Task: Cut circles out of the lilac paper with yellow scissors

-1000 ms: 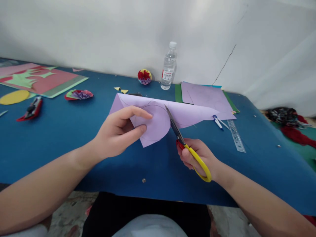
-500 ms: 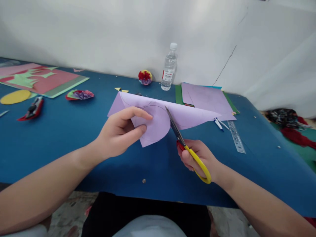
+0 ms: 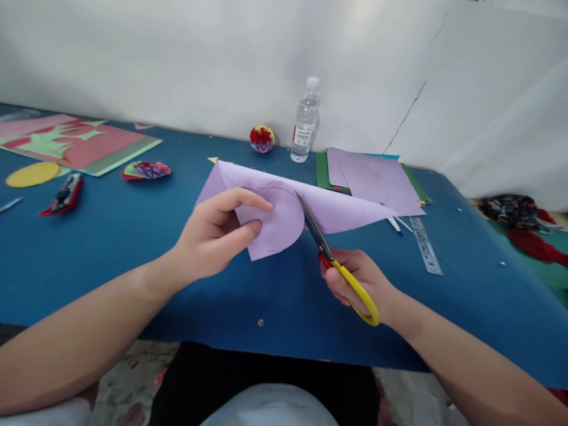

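The person's left hand (image 3: pixel 206 236) holds lilac paper (image 3: pixel 284 229), its thumb and forefinger close together on the face; the other fingers are partly hidden. The right hand (image 3: pixel 370 275) is closed around yellow-handled scissors (image 3: pixel 314 232), their dark blades lying at the paper and pointing towards 11 o'clock. A rounded cut edge shows at the lower right of the held part, so the outline looks partly cut, with more pencilled curve beyond the blade tips. How far the blades stand apart cannot be told

With the lilac paper as the clock's centre, it sits above the blue table (image 3: pixel 222 319). A clear bottle (image 3: pixel 302 127) stands upright near 12 o'clock; its white label with a red patch carries printing too small to read, and no brand can be made out. A round, many-coloured paper ball (image 3: pixel 262 139) is near 11. A stack of coloured sheets (image 3: pixel 373 177) lies towards 2, and a clear ruler (image 3: pixel 426 248) between 3 and 4, its markings illegible
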Action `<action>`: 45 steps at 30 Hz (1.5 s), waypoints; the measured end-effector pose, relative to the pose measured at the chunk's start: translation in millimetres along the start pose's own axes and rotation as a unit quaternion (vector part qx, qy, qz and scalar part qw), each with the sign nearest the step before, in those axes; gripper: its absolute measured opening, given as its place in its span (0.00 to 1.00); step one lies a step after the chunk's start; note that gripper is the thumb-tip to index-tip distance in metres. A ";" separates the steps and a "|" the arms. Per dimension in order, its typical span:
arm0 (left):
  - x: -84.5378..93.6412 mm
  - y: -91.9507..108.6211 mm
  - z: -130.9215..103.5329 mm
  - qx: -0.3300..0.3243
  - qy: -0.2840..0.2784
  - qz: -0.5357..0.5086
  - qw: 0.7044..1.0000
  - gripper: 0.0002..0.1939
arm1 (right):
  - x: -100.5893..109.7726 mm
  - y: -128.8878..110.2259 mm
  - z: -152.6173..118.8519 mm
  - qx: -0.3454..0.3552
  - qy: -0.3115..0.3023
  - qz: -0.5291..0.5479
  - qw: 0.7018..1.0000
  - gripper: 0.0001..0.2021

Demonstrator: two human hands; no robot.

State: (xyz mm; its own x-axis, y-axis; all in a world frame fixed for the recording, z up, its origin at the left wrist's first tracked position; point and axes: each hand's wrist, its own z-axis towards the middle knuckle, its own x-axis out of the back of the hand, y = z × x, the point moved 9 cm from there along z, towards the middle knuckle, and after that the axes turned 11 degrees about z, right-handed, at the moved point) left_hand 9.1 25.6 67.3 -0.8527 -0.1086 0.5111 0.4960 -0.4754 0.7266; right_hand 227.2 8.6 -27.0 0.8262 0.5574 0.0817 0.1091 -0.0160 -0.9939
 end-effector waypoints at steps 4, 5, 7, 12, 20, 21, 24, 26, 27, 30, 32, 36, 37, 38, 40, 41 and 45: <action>1.3 1.2 -0.4 -0.006 0.004 0.001 1.000 0.08 | 0.1 0.3 -0.9 -0.001 0.001 -0.003 1.000 0.35; 2.0 2.0 -0.6 -0.009 0.007 0.003 1.000 0.08 | 0.0 0.3 -0.8 -0.003 0.001 -0.004 1.000 0.36; 3.1 2.5 -0.8 -0.011 0.012 0.005 1.000 0.08 | 0.1 0.3 -0.5 -0.006 0.002 -0.006 1.000 0.36; 2.4 1.2 -0.9 0.000 0.008 0.010 1.000 0.07 | 0.5 1.1 0.6 -0.005 0.008 -0.013 1.000 0.36; 3.9 0.7 0.5 -0.002 0.016 0.023 1.000 0.07 | 0.6 2.4 0.8 -0.013 0.010 -0.014 1.000 0.36; 5.0 0.6 0.5 -0.007 0.022 0.029 0.999 0.07 | 0.4 2.1 1.0 -0.015 0.009 -0.013 1.000 0.36; 7.8 3.0 -0.7 -0.044 0.044 0.045 0.997 0.05 | -0.3 2.7 2.2 -0.026 0.008 -0.022 0.999 0.36; 8.7 3.1 -2.2 -0.063 0.060 0.043 0.995 0.08 | -0.2 2.8 3.6 -0.027 0.013 -0.037 0.999 0.37; 8.5 1.2 -2.8 -0.061 0.065 0.037 0.995 0.11 | -0.2 2.8 4.3 -0.026 0.015 -0.043 0.999 0.37; 6.2 -8.9 -3.2 -0.021 0.068 0.006 0.997 0.21 | -1.4 4.3 5.6 -0.029 0.010 -0.050 0.998 0.37; 4.2 -13.2 -2.9 -0.002 0.065 -0.015 0.998 0.25 | -1.8 4.6 5.7 -0.029 0.003 -0.057 0.998 0.37; 2.9 -15.3 -2.3 -0.002 0.063 -0.040 0.997 0.30 | -1.5 3.4 5.6 -0.019 -0.013 -0.061 0.998 0.37; 2.6 -15.4 -2.5 -0.007 0.063 -0.043 0.997 0.30 | -2.1 3.1 5.5 -0.015 -0.020 -0.059 0.998 0.36; 2.0 -15.7 -2.8 -0.011 0.061 -0.046 0.997 0.31 | -2.7 2.6 5.4 -0.009 -0.026 -0.058 0.998 0.36; 0.2 -14.3 -4.3 -0.034 0.055 -0.053 0.997 0.32 | -3.7 2.3 4.8 0.004 -0.036 -0.057 0.998 0.35; -1.4 -13.4 -5.3 -0.045 0.049 -0.057 0.996 0.33 | -3.9 3.0 4.4 0.008 -0.038 -0.053 0.998 0.35; -7.5 -12.0 -9.5 -0.063 0.020 -0.067 0.996 0.35 | -6.3 9.8 3.0 0.001 -0.054 -0.004 0.999 0.34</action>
State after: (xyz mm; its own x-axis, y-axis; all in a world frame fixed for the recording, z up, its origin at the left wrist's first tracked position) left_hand 7.9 23.8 50.3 -0.9168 -0.0714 0.3928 0.3557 -0.5930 0.7224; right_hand 221.4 7.4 -37.4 0.7604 0.6443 0.0820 0.1143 -0.0085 -0.9934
